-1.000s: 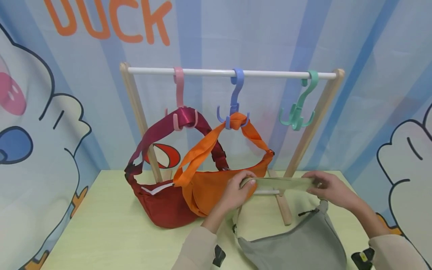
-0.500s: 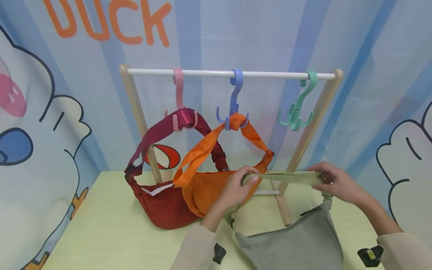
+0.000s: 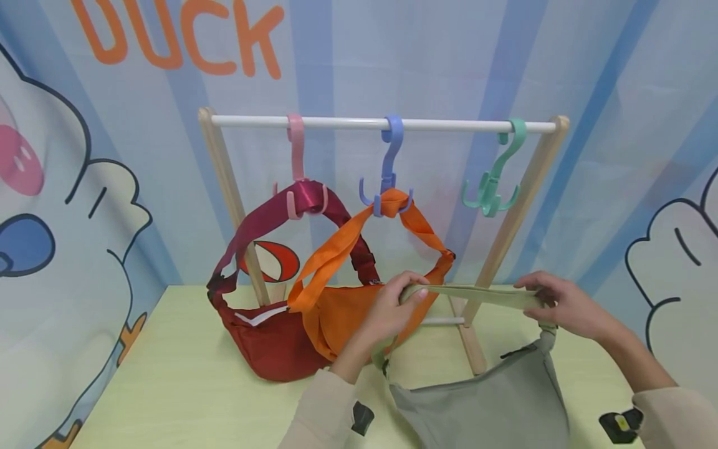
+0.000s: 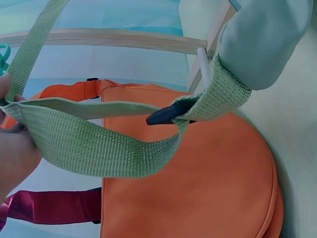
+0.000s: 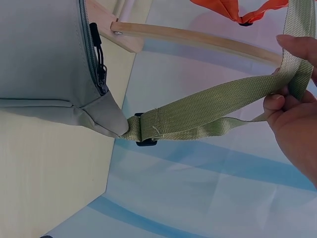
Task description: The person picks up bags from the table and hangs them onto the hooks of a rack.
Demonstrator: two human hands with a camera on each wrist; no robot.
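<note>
A grey-green shoulder bag (image 3: 488, 405) hangs low at the front right, its lower part cut off by the head view's edge. Its green webbing strap (image 3: 477, 295) is stretched between both hands. My left hand (image 3: 395, 308) pinches the strap's left end between thumb and fingers, in front of an orange bag (image 3: 348, 312). On the right, my right hand (image 3: 563, 305) holds the strap's other end with curled fingers. In the right wrist view, a black buckle (image 5: 146, 129) joins the strap (image 5: 213, 106) to the bag, beside a zip pull (image 5: 100, 54).
Behind stands a wooden rack with a white bar (image 3: 348, 122). A pink hook (image 3: 297, 149) carries a dark red bag (image 3: 275, 349); a blue hook (image 3: 392, 156) carries the orange one. A green hook (image 3: 490, 181) hangs at the right with nothing on it. All stand over a pale table (image 3: 185, 386).
My right hand has moved a little to the right and slightly up, drawing the strap out longer. My left hand has risen slightly. The grey-green bag's right end has shifted right.
</note>
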